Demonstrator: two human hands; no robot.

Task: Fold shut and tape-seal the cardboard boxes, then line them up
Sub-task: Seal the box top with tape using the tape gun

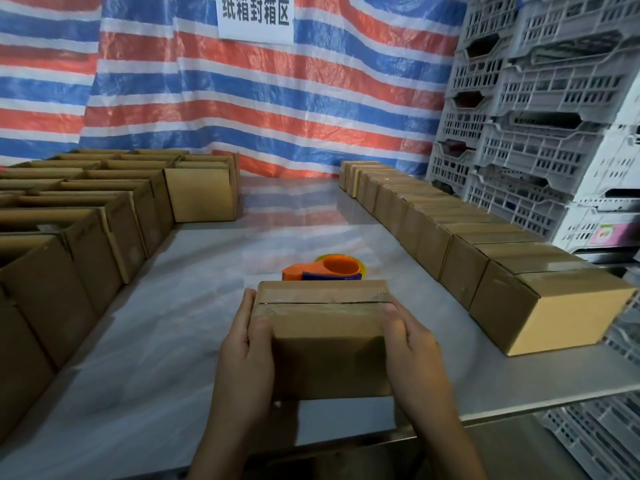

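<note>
A small cardboard box point(325, 341) with its flaps folded shut and clear tape along the top seam sits in front of me near the table's front edge. My left hand point(247, 355) grips its left side, thumb on the top. My right hand point(410, 348) grips its right side, thumb on the top as well. Just behind the box lies an orange and blue tape dispenser point(323, 270). A line of sealed boxes point(460, 233) runs along the right side of the table. Several open boxes point(86, 209) stand in rows on the left.
The table point(194, 299) is covered with a pale sheet. Grey plastic crates point(540, 109) are stacked at the right, behind the sealed boxes. A striped red, white and blue tarp point(263, 109) with a paper sign point(256, 17) hangs at the back.
</note>
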